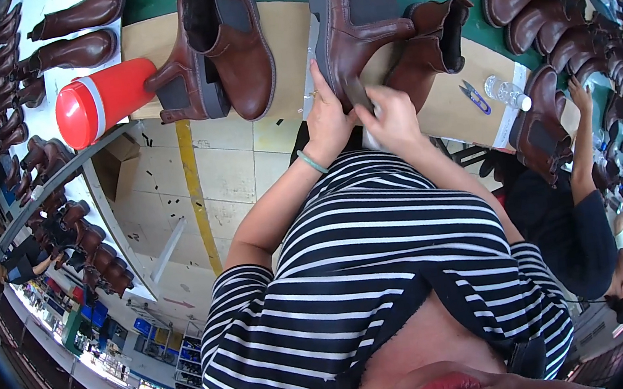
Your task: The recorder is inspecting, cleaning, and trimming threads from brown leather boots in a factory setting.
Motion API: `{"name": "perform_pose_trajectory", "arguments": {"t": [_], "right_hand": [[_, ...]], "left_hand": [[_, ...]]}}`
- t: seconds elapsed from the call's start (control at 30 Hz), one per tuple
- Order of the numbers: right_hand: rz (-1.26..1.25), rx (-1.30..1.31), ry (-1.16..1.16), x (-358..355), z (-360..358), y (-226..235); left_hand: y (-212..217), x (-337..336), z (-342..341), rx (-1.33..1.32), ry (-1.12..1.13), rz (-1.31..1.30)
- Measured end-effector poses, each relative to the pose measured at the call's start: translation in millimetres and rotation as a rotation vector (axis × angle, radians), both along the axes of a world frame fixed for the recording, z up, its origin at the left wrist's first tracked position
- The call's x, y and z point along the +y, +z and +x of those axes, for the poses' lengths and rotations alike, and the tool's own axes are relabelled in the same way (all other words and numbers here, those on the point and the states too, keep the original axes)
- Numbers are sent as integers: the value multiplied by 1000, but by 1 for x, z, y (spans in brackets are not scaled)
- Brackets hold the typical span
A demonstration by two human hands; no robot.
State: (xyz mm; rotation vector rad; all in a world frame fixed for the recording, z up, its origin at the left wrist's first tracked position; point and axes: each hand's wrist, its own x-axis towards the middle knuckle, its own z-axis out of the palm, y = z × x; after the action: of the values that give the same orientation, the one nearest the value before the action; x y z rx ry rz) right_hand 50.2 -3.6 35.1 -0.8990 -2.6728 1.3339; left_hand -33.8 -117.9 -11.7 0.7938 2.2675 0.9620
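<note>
A brown ankle boot with grey elastic side panels lies on its side before me, sole to the left and toe toward my body. My left hand grips it at the toe, one finger stretched along the sole. Close against the toe, my right hand is closed and smeared by motion. A dark blurred piece shows at its fingertips, too unclear to name. Just right stands another brown boot. To the left a pair of matching boots rests together, the nearer one being an upright boot.
A red flask lies at the table's left edge. Purple-handled thread snips and a clear plastic bottle lie on cardboard at right. Several boots line the far right, where a co-worker's arm reaches in. More boots fill a white table.
</note>
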Motion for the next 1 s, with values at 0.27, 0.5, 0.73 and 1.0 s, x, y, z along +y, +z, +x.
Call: {"name": "perform_pose_trajectory", "arguments": {"t": [0.27, 0.5, 0.73, 1.0], "right_hand": [[142, 103, -103, 25, -47, -4], [-145, -15, -46, 18, -9, 12], [55, 49, -13, -2, -4, -1], [140, 122, -89, 28, -50, 1]], "left_hand": [[4, 2, 1, -9, -4, 42], [9, 0, 0, -87, 5, -61], [-5, -1, -2, 12, -11, 66], [1, 2, 1, -5, -26, 59]]}}
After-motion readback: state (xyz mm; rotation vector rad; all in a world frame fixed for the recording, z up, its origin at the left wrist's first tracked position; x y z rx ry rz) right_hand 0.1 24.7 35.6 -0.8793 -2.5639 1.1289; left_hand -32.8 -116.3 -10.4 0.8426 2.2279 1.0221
